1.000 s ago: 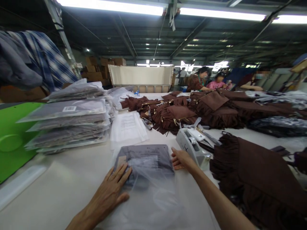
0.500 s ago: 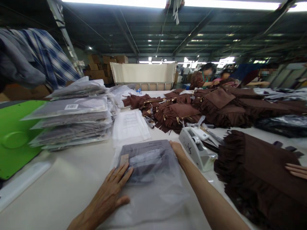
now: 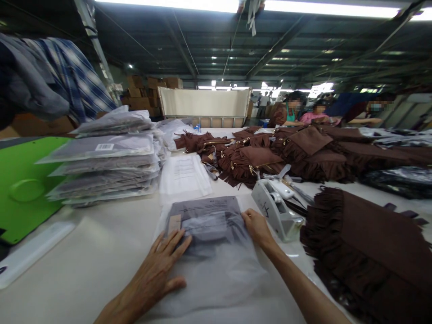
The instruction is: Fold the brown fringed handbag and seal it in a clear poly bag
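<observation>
A folded grey garment inside a clear plastic bag (image 3: 209,225) lies on the white table (image 3: 91,261) in front of me. My left hand (image 3: 158,270) rests flat on the bag's near left part, fingers stretched out. My right hand (image 3: 256,227) presses on the bag's right edge, fingers bent down onto the plastic. A small brown tag (image 3: 174,223) shows through the bag near my left fingertips.
A stack of bagged garments (image 3: 108,166) stands at the left, beside a green plastic piece (image 3: 23,189). A tape dispenser (image 3: 276,209) sits right of the bag. Brown fringed garments (image 3: 367,243) cover the right and far table. Flat empty bags (image 3: 184,175) lie behind. People work at the far end.
My right hand has slid back along the bag's right edge from its far corner toward me. The left hand has stayed in place on the bag. Another person's fingertips at the right edge are gone.
</observation>
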`<state>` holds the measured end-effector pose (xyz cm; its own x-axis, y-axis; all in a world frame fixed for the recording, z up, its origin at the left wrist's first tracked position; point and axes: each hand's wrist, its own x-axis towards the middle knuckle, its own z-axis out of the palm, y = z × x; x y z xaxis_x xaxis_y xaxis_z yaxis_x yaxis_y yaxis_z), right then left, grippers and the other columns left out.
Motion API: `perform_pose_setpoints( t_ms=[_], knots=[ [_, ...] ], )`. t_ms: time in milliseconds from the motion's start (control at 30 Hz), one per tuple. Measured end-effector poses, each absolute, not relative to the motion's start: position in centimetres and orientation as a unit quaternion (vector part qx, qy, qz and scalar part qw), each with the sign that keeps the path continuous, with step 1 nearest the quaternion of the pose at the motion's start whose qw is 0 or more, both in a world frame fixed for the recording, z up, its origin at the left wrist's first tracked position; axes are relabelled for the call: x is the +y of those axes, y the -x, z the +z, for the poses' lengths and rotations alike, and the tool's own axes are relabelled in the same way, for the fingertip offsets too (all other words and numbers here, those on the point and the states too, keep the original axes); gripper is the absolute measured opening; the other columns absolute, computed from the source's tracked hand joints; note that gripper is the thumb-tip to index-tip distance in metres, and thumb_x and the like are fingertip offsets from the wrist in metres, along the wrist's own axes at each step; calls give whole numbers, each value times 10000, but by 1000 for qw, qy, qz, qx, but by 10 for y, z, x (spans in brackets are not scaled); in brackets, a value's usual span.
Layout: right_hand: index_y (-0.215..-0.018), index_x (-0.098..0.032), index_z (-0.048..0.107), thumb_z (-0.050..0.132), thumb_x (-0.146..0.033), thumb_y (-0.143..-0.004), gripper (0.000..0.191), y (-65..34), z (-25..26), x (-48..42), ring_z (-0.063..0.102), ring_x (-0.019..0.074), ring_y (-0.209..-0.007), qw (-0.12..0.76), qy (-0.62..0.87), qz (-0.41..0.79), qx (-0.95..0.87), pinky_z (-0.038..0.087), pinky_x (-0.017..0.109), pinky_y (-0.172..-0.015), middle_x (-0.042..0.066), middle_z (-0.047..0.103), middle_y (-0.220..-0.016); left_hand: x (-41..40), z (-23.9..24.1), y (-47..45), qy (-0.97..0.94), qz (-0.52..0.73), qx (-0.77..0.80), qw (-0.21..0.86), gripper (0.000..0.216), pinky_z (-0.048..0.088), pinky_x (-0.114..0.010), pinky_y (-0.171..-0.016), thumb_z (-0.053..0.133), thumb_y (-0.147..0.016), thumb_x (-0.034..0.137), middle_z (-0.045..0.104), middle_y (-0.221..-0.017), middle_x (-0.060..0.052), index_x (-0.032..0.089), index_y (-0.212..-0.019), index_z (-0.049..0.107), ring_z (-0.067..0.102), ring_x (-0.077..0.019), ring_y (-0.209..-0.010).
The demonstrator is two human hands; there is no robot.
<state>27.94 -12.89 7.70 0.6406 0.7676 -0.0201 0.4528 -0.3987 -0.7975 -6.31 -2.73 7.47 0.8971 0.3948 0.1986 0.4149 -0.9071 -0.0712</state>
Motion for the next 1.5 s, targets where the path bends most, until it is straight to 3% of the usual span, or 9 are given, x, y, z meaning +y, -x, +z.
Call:
perform_pose_setpoints(
  t_ms=[533, 667, 767, 900, 1100, 1200, 1300, 1433, 1500],
  knots=[
    [-630, -216, 546, 480, -348, -840, 257, -279, 78, -145, 586, 166, -609, 390, 817, 132, -404, 421, 247, -592, 6, 604, -597, -54, 88, 12, 986, -19, -162, -29, 902, 182, -654, -1110, 648, -787, 612, 218, -1578, -109, 362, -1504, 164, 233, -380, -1422],
    [-1023, -202, 608, 457, -389, -883, 278, -271, 94, -159, 659, 219, -821, 408, 807, 97, -416, 497, 318, -727, 78, 692, -964, -69, 86, 14, 990, -41, -128, -46, 850, 149, -663, -1115, 588, -800, 664, 191, -1584, -118, 359, -1499, 210, 221, -381, -1426],
    [-1178, -239, 585, 505, -385, -901, 323, -249, 105, -180, 569, 254, -1122, 395, 714, 40, -576, 457, 382, -939, 104, 594, -1251, -87, 86, 15, 994, -59, -69, -60, 765, 133, -616, -1144, 499, -851, 670, 205, -1583, -99, 347, -1494, 238, 212, -344, -1437],
    [-877, -283, 660, 504, -264, -922, 163, -234, 96, -216, 616, 209, -952, 258, 606, 75, -749, 483, 335, -859, 54, 673, -973, -103, 86, 15, 994, -75, -27, -80, 667, 120, -543, -1175, 399, -932, 610, 341, -1535, -87, 293, -1497, 243, 257, -289, -1429],
    [-585, -232, 535, 528, -452, -877, 366, -264, 86, -242, 566, 159, -553, 184, 748, 149, -620, 416, 262, -536, 2, 594, -583, -108, 89, 17, 991, -95, -23, -92, 692, 182, -557, -1155, 438, -906, 634, 436, -1475, -124, 238, -1460, 313, 360, -300, -1379],
    [-666, -220, 582, 501, -473, -869, 334, -269, 103, -251, 581, 167, -577, 205, 787, 201, -546, 421, 255, -548, -7, 611, -584, -113, 84, 12, 986, -145, -20, -81, 552, 220, -530, -1157, 530, -909, 537, 563, -1356, -121, 197, -1337, 453, 479, -265, -1288],
    [-888, -217, 647, 591, -421, -815, 224, -257, 113, -267, 638, 189, -732, 247, 780, 220, -532, 489, 261, -681, 15, 691, -792, -117, 72, 6, 968, -244, -29, -61, 149, 298, -438, -1136, 491, -960, 235, 677, -1143, -69, 181, -1074, 572, 598, -194, -1118],
    [-1206, -249, 576, 733, -238, -667, 561, -227, 99, -286, 599, 238, -1088, 252, 759, 151, -581, 468, 304, -938, 64, 624, -1222, -118, 65, 4, 958, -274, -51, -64, 237, 457, -385, -983, 373, -919, 43, 679, -943, -59, 162, -1030, 545, 643, -181, -916],
    [-1164, -248, 585, 651, -182, -748, 426, -215, 85, -290, 607, 211, -1064, 248, 745, 118, -608, 472, 292, -924, 65, 629, -1175, -117, 67, 5, 962, -249, -67, -84, 227, 514, -362, -859, 376, -901, 47, 659, -890, -57, 166, -1019, 529, 634, -194, -848]
  ],
)
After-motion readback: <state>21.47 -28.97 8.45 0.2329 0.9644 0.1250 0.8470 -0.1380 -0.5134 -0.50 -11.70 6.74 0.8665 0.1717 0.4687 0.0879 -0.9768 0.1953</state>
